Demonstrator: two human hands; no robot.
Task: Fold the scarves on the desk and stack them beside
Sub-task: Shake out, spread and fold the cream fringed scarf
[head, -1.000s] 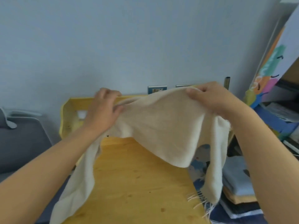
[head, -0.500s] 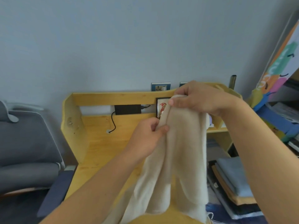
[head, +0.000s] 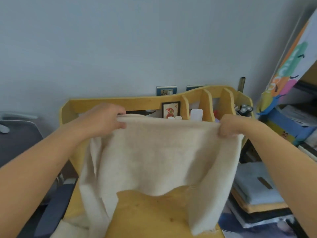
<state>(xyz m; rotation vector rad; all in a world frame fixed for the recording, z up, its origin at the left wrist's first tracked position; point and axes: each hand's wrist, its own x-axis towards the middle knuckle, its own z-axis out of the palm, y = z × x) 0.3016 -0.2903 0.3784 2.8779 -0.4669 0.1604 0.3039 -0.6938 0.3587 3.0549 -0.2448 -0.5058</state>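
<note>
Two hands in my view, left hand (head: 104,120) and right hand (head: 231,125) each clamped on cream scarf (head: 161,155) top edge, spread above tabletop (head: 151,215).

Soft, even, dim daylight with faint shadows, slight overall blur, and wide-angle bending at the edges.

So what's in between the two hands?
In the head view, the top edge of the cream scarf stretches taut between the left hand and right hand; both pinch it.
</note>
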